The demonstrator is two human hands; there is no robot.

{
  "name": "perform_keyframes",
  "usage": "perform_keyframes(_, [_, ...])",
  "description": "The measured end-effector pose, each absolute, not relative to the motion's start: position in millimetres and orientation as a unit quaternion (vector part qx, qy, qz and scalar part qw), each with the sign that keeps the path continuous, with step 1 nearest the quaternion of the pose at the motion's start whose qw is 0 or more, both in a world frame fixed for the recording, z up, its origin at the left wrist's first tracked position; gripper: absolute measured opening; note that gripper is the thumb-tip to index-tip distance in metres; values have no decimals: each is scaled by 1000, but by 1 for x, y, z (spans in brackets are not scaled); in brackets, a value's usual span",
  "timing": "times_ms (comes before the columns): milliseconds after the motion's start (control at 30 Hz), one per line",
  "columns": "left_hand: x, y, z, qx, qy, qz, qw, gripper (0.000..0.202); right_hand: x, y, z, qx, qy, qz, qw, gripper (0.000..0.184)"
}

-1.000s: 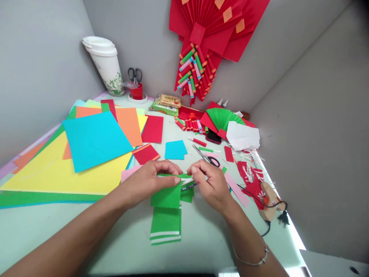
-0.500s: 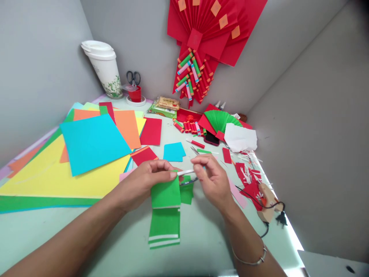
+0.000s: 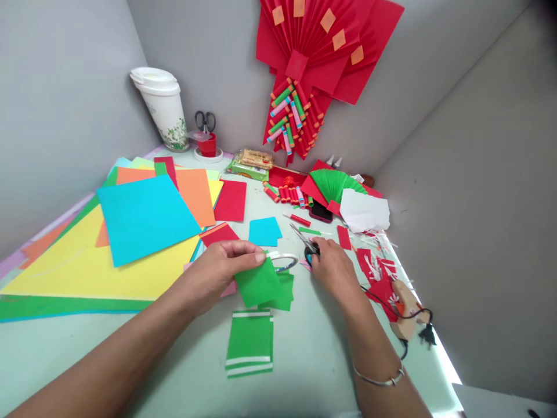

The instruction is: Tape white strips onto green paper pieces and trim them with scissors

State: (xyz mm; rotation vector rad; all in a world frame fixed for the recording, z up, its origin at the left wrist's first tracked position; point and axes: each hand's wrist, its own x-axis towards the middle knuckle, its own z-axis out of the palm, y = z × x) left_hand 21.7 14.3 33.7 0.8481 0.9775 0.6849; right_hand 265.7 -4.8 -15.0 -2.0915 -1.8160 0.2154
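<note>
My left hand pinches a small green paper piece between thumb and fingers, above the table. Just beyond its top edge stands a thin roll of white tape, partly hidden; I cannot make out whether a tape end is stuck to the paper. To the right, my right hand has its fingers closed at the dark handles of the scissors, whose blades point away to the left. More green paper lies under the held piece. Nearer me is a stack of green rectangles with white strips along their edges.
Coloured sheets are piled on the left. A white cup and red pot stand behind. A beige glue gun with cord lies right, near paper scraps. A red fan decoration hangs on the wall.
My right hand has left the white tape strip near my left fingers and moved right to the scissors. The green piece in my left hand has tilted, uncovering more of the tape roll.
</note>
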Motion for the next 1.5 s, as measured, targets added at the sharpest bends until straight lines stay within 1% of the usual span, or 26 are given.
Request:
perform_keyframes(133, [21, 16, 33, 378, 445, 299, 755, 25, 264, -6, -9, -748, -628, 88, 196, 45])
perform_keyframes(300, [20, 18, 33, 372, 447, 336, 741, 24, 262, -7, -2, -732, -605, 146, 276, 46])
perform_keyframes(400, [20, 20, 33, 378, 453, 372, 716, 23, 259, -9, 3, -692, -598, 228, 333, 50])
perform_keyframes(467, [19, 21, 32, 378, 456, 393, 704, 23, 252, -14, 9, -647, -606, 296, 356, 53])
perform_keyframes(567, [18, 22, 31, 379, 464, 422, 681, 23, 240, -24, 18, -553, -611, 435, 364, 52])
perform_keyframes(633, [17, 23, 31, 378, 466, 442, 667, 22, 232, -31, 24, -517, -610, 489, 347, 48])
perform_keyframes(767, [15, 24, 30, 364, 466, 468, 657, 23, 223, -37, 31, -502, -649, 476, 315, 47])
perform_keyframes(1033, [11, 26, 22, 373, 484, 484, 627, 30, 224, -36, 29, -503, -681, 426, 319, 50])
perform_keyframes(1167, [12, 24, 22, 390, 489, 478, 616, 27, 222, -36, 29, -498, -678, 436, 320, 51])
perform_keyframes(1500, [17, 19, 31, 394, 476, 462, 636, 26, 216, -35, 26, -482, -670, 453, 337, 52])
